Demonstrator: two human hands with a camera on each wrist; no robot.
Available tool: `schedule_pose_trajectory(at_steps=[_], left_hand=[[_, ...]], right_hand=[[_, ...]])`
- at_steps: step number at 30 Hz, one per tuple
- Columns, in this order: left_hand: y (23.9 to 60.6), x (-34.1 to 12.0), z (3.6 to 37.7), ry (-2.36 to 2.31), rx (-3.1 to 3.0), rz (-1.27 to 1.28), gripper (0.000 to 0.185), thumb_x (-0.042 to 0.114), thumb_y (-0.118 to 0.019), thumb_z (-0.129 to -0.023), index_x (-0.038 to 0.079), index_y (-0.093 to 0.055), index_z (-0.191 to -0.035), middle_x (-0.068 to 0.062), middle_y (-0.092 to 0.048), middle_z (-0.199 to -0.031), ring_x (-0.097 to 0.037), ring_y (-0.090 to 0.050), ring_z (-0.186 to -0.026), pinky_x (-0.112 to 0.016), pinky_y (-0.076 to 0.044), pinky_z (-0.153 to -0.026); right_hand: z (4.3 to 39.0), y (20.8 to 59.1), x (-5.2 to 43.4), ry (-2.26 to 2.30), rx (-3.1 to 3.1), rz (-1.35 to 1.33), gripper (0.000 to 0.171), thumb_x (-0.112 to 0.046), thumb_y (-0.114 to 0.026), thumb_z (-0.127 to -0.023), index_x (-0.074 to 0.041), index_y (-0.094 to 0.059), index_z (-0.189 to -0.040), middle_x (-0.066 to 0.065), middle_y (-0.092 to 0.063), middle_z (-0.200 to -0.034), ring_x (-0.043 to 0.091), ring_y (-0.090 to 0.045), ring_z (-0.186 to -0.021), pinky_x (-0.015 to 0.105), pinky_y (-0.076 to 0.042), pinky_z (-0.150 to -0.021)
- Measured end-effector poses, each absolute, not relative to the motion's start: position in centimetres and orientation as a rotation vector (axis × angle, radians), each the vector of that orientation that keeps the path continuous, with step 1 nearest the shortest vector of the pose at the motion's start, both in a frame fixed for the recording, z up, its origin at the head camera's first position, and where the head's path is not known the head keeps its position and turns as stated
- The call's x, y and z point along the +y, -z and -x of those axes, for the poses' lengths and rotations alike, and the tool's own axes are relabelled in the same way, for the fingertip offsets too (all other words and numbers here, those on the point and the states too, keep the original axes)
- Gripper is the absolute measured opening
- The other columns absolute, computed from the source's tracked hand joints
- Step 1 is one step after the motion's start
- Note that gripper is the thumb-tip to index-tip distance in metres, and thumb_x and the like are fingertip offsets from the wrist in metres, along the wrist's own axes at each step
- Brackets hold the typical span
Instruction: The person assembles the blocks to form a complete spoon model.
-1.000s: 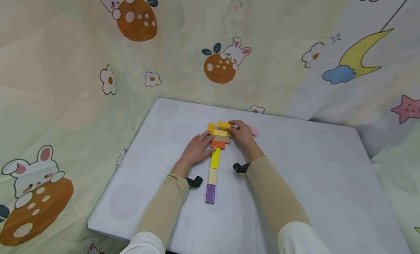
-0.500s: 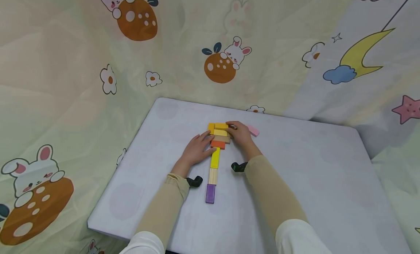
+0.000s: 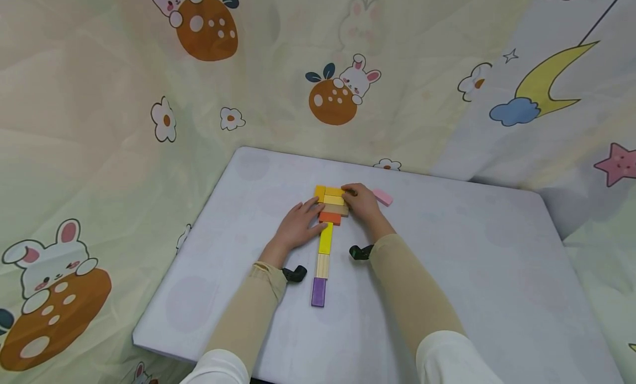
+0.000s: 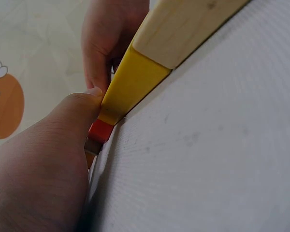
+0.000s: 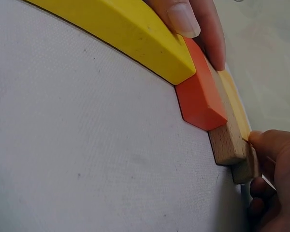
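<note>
Two hands squaring up a row of wooden blocks on the table

The orange block point(image 3: 330, 218) sits mid-table point(image 3: 447, 273); behind it lie tan and yellow blocks, in front a long yellow block point(image 3: 325, 238), a pale one and a purple one. The left hand point(image 3: 297, 227) rests fingertips against the orange block's left side, fingers nearly straight. The right hand point(image 3: 364, 202) pinches the far yellow block point(image 3: 334, 192) behind the orange one. A pink block point(image 3: 383, 197) lies right of it. These look light, hard and smooth, likely to slide, so best taken by their long flat sides
</note>
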State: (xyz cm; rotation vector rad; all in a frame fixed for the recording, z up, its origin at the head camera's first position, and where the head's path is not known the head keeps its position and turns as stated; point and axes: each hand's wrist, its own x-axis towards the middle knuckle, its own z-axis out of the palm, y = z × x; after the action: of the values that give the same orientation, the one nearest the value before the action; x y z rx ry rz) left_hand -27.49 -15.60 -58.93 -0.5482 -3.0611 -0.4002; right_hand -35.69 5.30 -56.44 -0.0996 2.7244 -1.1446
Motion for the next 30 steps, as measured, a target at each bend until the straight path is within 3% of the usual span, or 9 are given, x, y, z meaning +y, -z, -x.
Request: schedule_pose_trajectory(at_steps=[23,30], left_hand=[[58.8,-15.4,27.6,0.445,-3.059,0.554,0.067,0.066,-0.033,-0.087,0.031,-0.026,-0.145,0.005,-0.018,-0.154,-0.013,-0.024,-0.139,-0.036,-0.013,-0.116],[58.9,-15.5,27.5,0.432,-3.062,0.535,0.067,0.065,-0.035,-0.087,0.032,-0.026,-0.145,0.006,-0.018,-0.154,-0.014,-0.025,-0.139,-0.037,-0.015,-0.116]], right_hand=[[34.9,56.5,6.2,1.018,2.795,0.268,0.039,-0.037,-0.047,-0.094,-0.025,-0.05,-0.13,-0.001,-0.046,-0.137,0.02,-0.041,-0.126,0.044,-0.033,-0.107],[34.5,55.9,7.7,0.968,2.821,0.263,0.037,-0.04,-0.051,-0.092,-0.032,-0.051,-0.128,-0.005,-0.043,-0.137,0.019,-0.046,-0.115,0.043,-0.042,-0.1]])
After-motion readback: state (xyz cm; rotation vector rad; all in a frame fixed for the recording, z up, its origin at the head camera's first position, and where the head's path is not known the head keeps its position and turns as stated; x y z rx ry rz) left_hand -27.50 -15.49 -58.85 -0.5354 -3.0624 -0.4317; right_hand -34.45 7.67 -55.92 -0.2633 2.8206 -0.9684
